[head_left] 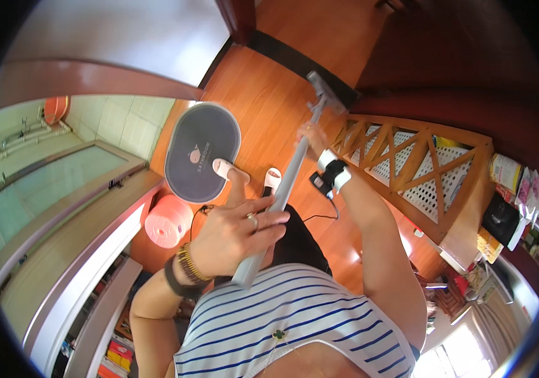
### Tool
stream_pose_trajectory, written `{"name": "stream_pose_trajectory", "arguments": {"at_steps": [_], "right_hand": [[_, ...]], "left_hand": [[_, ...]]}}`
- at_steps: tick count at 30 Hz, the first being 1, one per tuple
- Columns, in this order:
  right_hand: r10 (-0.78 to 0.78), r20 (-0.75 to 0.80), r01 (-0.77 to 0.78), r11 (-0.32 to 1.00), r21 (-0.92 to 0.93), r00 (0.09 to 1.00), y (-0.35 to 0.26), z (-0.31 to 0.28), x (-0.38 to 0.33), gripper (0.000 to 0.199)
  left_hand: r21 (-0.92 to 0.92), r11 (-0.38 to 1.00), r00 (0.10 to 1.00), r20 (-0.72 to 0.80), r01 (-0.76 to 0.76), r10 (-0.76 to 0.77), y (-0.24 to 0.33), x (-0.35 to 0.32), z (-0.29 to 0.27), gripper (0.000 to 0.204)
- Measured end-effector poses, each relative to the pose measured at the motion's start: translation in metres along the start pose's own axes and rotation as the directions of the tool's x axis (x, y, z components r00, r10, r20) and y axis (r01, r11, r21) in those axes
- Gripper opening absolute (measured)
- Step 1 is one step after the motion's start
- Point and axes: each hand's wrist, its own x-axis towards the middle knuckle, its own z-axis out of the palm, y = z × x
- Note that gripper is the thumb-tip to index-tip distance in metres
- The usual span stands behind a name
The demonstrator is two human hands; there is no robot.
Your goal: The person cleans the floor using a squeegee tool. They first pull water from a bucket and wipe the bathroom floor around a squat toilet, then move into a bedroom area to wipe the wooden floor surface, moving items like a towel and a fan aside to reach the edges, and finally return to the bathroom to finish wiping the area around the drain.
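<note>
A long grey mop (pixel 288 173) runs slantwise from in front of my striped top up toward the dark door strip. Near its upper end my left hand (pixel 238 236) is closed round the handle, with the thumb and index finger partly hidden or pointing away. Farther down the pole my right hand (pixel 311 138) grips it, just short of the lever-like fitting. The mop's grey head (pixel 326 94) is tilted and slightly blurred beside the dark strip; whether it touches the floor I cannot tell.
On the wood floor (pixel 257 82) lies a dark oval bath mat (pixel 203 151), one slippered foot on its edge. A pink round stool or bucket (pixel 168 220) stands left. A wooden lattice cabinet (pixel 420 164) lines the right. At left, a glass-panelled door (pixel 61 189) opens onto a tiled room.
</note>
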Motion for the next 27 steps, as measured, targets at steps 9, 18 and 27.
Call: {"name": "stream_pose_trajectory", "arguments": {"at_steps": [9,18,27], "right_hand": [[0.215,-0.301,-0.193,0.976,0.102,0.929,0.11,0.081,-0.058,0.012],[-0.027,0.132,0.005,0.986,0.169,0.991,-0.102,0.145,-0.08,0.01],[0.145,0.355,-0.04,0.957,-0.287,0.924,0.02,0.038,-0.003,0.009]], "left_hand": [[-0.136,0.989,0.997,0.064,0.057,-0.048,-0.031,-0.016,0.109,0.016],[-0.096,0.923,0.867,0.391,0.373,-0.31,0.048,-0.08,-0.052,0.012],[-0.272,0.947,0.986,0.057,0.169,-0.16,-0.021,-0.047,0.044,0.011]]}}
